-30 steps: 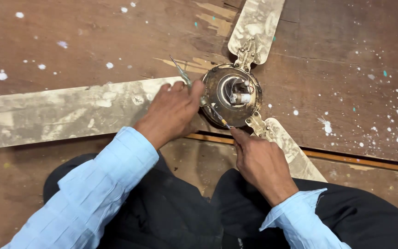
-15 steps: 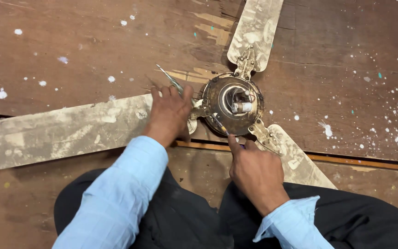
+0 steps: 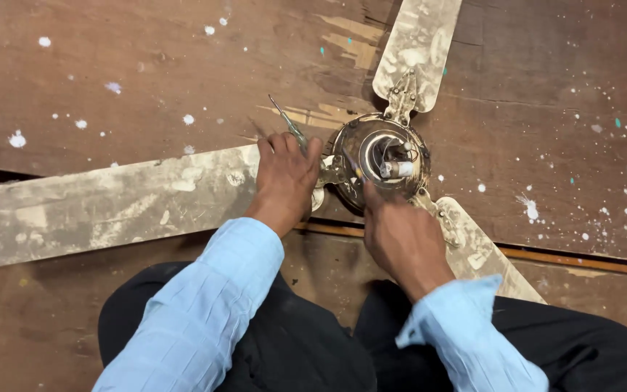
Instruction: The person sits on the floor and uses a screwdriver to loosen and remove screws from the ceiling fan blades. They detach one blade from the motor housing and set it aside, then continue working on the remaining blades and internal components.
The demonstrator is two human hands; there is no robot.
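A dirty three-bladed ceiling fan lies on a wooden floor, its round motor hub (image 3: 387,156) just ahead of my knees. My left hand (image 3: 284,181) rests on the root of the long left blade (image 3: 110,199), next to the hub, with a thin screwdriver (image 3: 288,125) sticking out between its fingers. My right hand (image 3: 400,232) is at the near rim of the hub and pinches a slim pointed tool (image 3: 351,165) whose tip meets the hub's edge. The right-hand blade (image 3: 473,250) runs partly under my right wrist.
The third blade (image 3: 416,47) points away from me. The brown wooden boards (image 3: 146,80) are speckled with white paint spots. A raised board edge (image 3: 575,255) crosses under the fan. My legs in dark trousers (image 3: 292,341) fill the foreground.
My right hand has shifted along the hub's near rim with its tool. My left hand stays on the blade root. The view has drifted slightly.
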